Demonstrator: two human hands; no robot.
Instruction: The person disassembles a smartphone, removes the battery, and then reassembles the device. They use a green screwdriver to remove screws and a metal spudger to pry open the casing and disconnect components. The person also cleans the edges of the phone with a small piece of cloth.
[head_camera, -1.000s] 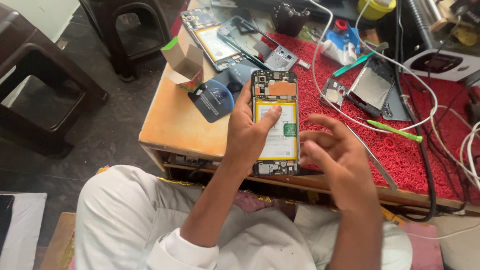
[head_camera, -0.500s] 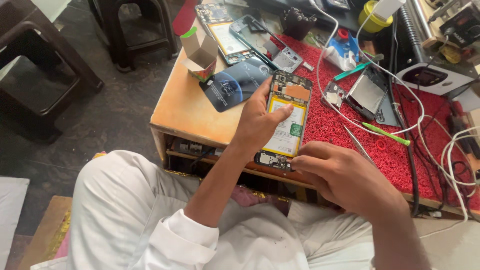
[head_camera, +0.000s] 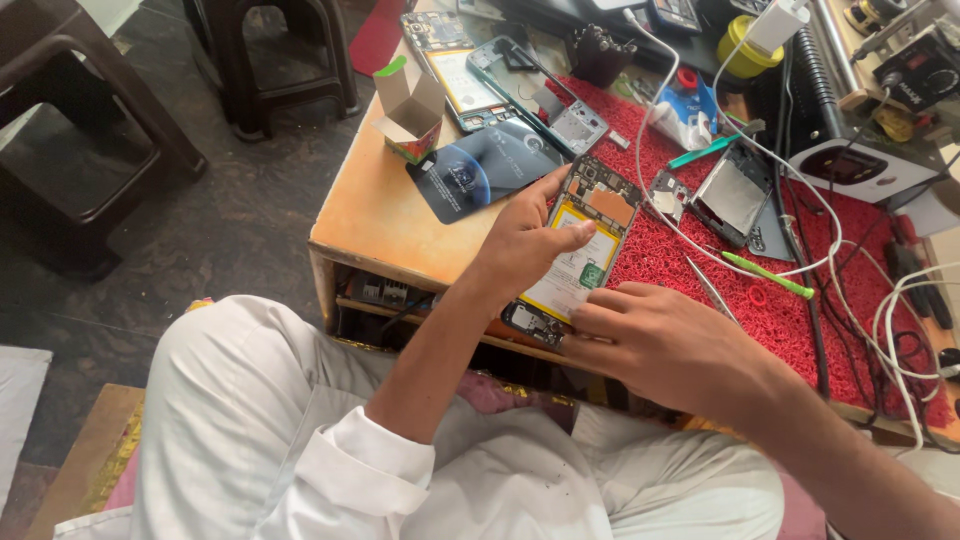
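Left hand (head_camera: 525, 240) fingers curled closed around the opened phone (head_camera: 577, 250), held tilted at the near edge of the wooden table (head_camera: 370, 210); right hand (head_camera: 665, 340) fingers bent, tips touching its lower end; previously lifted clear beside it

Opened phone (head_camera: 580, 250), yellow battery showing, tilted over table edge

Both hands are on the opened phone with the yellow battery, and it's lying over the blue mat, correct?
Not quite: in the head view the mat is red and bristly, not blue. Both the left hand and right hand do hold the opened phone with the yellow battery there.
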